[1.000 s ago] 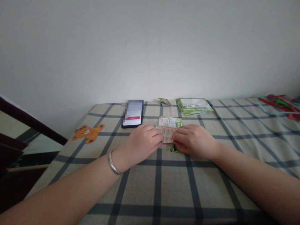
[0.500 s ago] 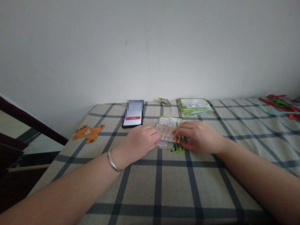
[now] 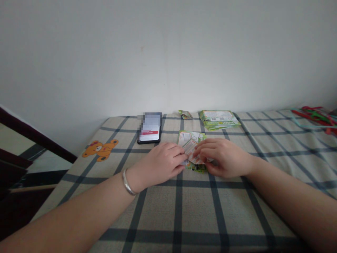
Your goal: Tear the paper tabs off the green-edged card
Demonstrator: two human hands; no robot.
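While the right fingers (image 3: 204, 150), half curled, hold the printed paper (image 3: 190, 150), the left fingers (image 3: 178, 160) touch it — grip unclear.

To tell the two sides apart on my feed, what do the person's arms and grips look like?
Left arm: bare, a silver bangle at the wrist. Right arm: bare, nothing at the wrist. Left grip and right grip: ungloved, no rings visible. No sleeves show.

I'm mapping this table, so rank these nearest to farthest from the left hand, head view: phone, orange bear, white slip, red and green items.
1. White slip: at the fingertips of the left hand.
2. Phone: beyond it, slightly left.
3. Orange bear: farther left.
4. Red and green items: far right.
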